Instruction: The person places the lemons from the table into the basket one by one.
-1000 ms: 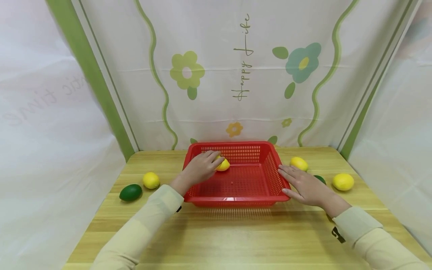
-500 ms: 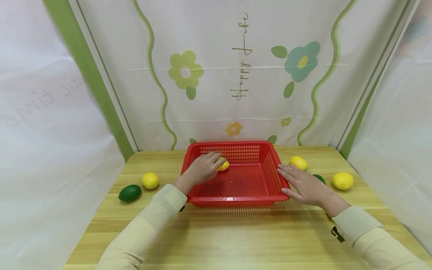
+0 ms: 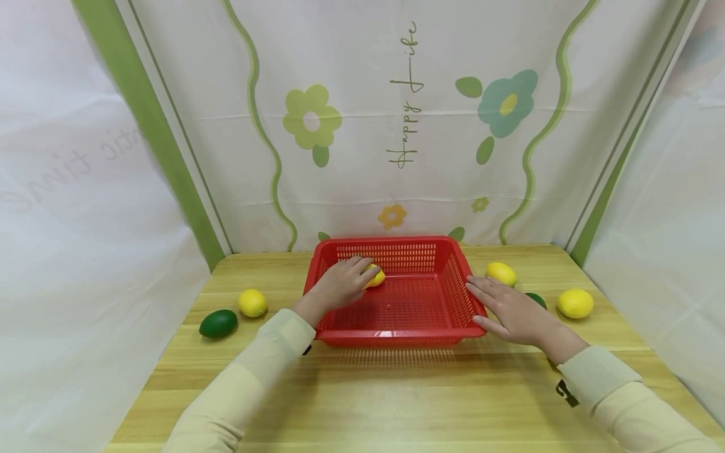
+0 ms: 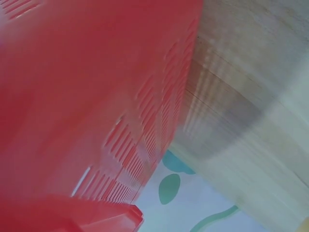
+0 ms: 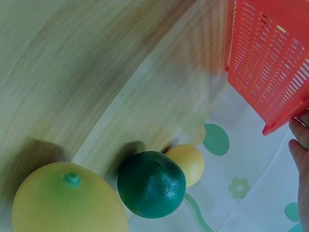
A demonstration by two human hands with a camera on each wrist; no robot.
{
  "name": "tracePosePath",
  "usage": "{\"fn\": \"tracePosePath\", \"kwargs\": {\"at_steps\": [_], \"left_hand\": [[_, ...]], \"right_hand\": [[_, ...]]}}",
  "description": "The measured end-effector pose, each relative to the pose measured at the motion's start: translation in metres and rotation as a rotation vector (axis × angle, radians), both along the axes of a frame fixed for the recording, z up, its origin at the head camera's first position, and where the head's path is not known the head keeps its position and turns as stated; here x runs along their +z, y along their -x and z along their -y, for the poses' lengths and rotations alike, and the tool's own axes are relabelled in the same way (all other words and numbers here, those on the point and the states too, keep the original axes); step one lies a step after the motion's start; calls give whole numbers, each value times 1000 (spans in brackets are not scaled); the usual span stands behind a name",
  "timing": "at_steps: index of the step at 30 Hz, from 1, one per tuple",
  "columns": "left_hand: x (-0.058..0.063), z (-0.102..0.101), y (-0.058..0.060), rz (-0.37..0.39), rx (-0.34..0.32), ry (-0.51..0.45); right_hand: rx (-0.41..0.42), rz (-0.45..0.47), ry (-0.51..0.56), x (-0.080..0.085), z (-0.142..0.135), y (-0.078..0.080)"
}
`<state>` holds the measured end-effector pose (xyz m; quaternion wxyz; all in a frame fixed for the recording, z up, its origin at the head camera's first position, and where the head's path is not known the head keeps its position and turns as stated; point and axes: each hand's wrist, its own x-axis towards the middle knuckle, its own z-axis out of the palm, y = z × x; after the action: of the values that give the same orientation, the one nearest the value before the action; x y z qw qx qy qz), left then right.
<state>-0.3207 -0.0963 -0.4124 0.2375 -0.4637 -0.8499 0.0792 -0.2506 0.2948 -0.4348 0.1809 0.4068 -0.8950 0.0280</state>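
Observation:
A red slotted plastic basket (image 3: 396, 334) stands on the wooden table. My left hand (image 3: 340, 283) reaches over its left side, fingers curled over a yellow lemon (image 3: 376, 277) inside, near the back left. The hand covers much of that lemon. My right hand (image 3: 510, 308) touches the basket's right rim with its fingers straight; in the right wrist view, fingertips (image 5: 300, 130) show at the rim. Only the basket's slotted wall (image 4: 120, 145) and the table fill the left wrist view; neither hand nor lemon appears there.
Left of the basket lie a dark green fruit (image 3: 218, 324) and a lemon (image 3: 252, 303). To the right are two lemons, one farther back (image 3: 501, 274) and one outward (image 3: 575, 304), plus a green fruit (image 5: 151, 184) partly behind my right hand. A printed curtain (image 3: 351, 176) hangs behind the table.
The left sleeve has edged slightly to the right. Both hands otherwise keep their places, and the basket and fruit stay put.

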Motion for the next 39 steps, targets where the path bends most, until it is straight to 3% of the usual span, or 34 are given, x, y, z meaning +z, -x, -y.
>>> {"fn": "tracePosePath", "kwargs": {"at_steps": [23, 39], "left_hand": [[-3, 1, -1, -3, -20, 13], [0, 8, -3, 52, -8, -5]], "right_hand": [[-1, 0, 1, 0, 1, 0], [0, 4, 8, 2, 1, -1]]}}
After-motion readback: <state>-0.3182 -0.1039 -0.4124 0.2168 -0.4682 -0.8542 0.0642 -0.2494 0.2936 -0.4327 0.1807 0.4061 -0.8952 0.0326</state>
